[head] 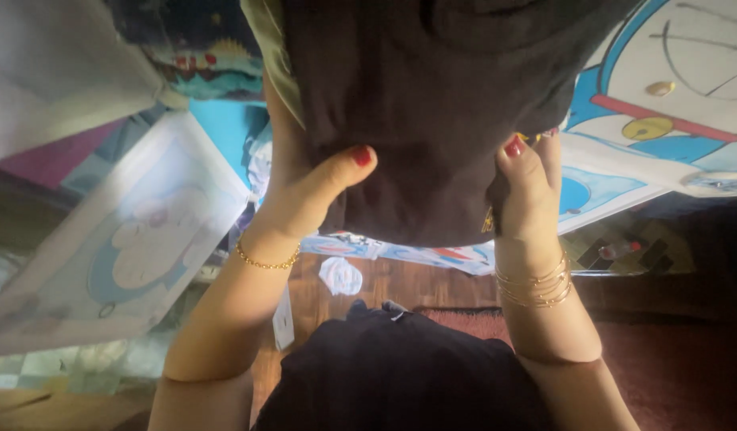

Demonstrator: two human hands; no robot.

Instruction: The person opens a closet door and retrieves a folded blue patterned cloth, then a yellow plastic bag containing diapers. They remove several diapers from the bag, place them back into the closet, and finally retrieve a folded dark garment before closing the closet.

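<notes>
A dark brown garment [424, 104] hangs in front of me, filling the upper middle of the view. My left hand [304, 195] grips its left edge, thumb with red nail polish pressed on the front of the fabric. My right hand [528, 191] pinches the garment's lower right corner, thumb on top. A thin gold bracelet circles my left wrist, and several gold bangles sit on my right wrist. An olive-green edge [272, 56] shows at the garment's upper left.
A bed sheet with a blue and white cartoon print [671, 96] lies behind the garment at the right. A pale cartoon-print pillow [137, 239] lies at the left. A dark cloth pile [400, 375] sits below; a crumpled white scrap [340, 275] rests on the wooden floor.
</notes>
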